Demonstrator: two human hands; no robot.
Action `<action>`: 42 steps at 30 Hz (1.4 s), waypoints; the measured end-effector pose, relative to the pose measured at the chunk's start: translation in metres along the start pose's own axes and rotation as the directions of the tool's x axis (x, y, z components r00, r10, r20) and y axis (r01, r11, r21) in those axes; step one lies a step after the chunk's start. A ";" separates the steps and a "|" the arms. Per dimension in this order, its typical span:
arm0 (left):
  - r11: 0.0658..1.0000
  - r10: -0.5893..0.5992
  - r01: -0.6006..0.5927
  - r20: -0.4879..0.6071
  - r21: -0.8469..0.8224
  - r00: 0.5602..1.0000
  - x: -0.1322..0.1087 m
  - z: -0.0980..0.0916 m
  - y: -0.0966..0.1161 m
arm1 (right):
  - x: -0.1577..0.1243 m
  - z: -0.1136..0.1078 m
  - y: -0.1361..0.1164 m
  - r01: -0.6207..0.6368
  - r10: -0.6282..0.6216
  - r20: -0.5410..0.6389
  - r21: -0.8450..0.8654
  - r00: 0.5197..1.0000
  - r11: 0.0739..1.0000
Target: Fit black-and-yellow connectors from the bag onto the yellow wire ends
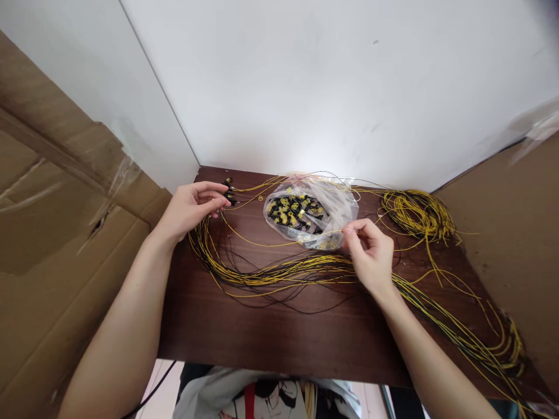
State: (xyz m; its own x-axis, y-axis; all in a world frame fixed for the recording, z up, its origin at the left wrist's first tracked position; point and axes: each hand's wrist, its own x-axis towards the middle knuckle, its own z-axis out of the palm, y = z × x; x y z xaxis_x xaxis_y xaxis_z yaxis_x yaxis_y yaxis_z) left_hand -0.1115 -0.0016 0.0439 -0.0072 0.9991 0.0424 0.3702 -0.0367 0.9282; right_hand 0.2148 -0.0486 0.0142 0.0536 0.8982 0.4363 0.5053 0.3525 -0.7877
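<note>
My right hand [370, 250] pinches a thin yellow wire [271, 245] between thumb and index finger, just at the right of the plastic bag. From there the wire sags leftward to the fingers of my left hand [192, 210]. Those fingers are bent together; what lies between them is hidden. Right at their tips are small black connectors [229, 196] with yellow parts. Below both hands, a long bundle of yellow and black wires [279, 270] curves across the brown table [271, 337]. The open clear plastic bag [345, 206] holds many black and yellow pieces [292, 210].
A coiled heap of yellow and black wires [417, 215] lies at the back right. More wire ends [509, 349] hang together near the right edge. Cardboard [65, 262] stands on the left, another cardboard panel [506, 215] on the right, and a white wall [305, 87] behind.
</note>
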 end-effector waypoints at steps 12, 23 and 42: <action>0.989 -0.033 0.029 -0.022 -0.145 0.999 -0.002 0.003 0.007 | 0.000 0.002 -0.005 0.259 -0.234 0.162 -0.158 0.959 0.953; 0.991 -0.017 0.020 0.020 -0.133 1.000 -0.002 0.002 0.005 | 0.000 0.004 -0.006 0.294 -0.257 0.240 -0.131 0.936 0.947; 0.996 -0.055 0.054 -0.015 -0.065 0.998 -0.002 0.001 0.005 | -0.001 0.004 -0.004 0.310 -0.274 0.257 -0.112 0.927 0.944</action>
State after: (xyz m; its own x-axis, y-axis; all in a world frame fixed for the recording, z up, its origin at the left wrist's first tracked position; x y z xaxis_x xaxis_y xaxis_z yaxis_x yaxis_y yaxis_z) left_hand -0.1086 -0.0039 0.0483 -0.0413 0.9991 -0.0033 0.3086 0.0158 0.9511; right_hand 0.2096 -0.0498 0.0156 -0.3096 0.8035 0.5084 0.5904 0.5816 -0.5597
